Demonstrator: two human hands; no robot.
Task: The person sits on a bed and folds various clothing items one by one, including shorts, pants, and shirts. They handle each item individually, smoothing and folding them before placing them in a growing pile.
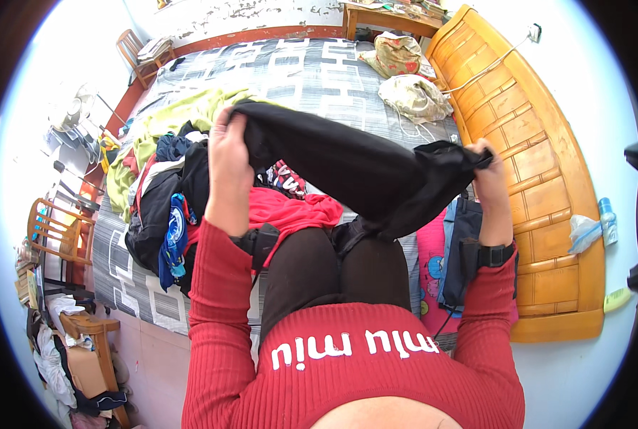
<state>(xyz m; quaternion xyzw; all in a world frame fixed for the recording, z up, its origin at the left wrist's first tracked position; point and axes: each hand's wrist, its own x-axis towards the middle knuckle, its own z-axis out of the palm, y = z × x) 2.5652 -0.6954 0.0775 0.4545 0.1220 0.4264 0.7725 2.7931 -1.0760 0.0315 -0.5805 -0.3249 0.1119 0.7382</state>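
A black garment [340, 155] is stretched in the air between my hands, its lower part hanging over my thighs. My left hand [230, 145] grips its upper left end. At the other end, my right hand [485, 158] holds a bunched edge. Below the garment, a red cloth [292, 209] lies by my legs. To the left is a heap of mixed clothes [158, 209] with a blue printed piece [177, 236] hanging from it. Folded dark blue trousers [461, 241] rest beside my right forearm, on a pink printed cloth [430, 279].
The bed [292, 69] has a grey patterned sheet. A yellow-green blanket [190, 110] lies behind the heap. Two cloth bags [399, 56] sit near the wooden headboard [528, 177] at the right. A wooden chair [62, 230] and a fan [75, 110] stand at the left.
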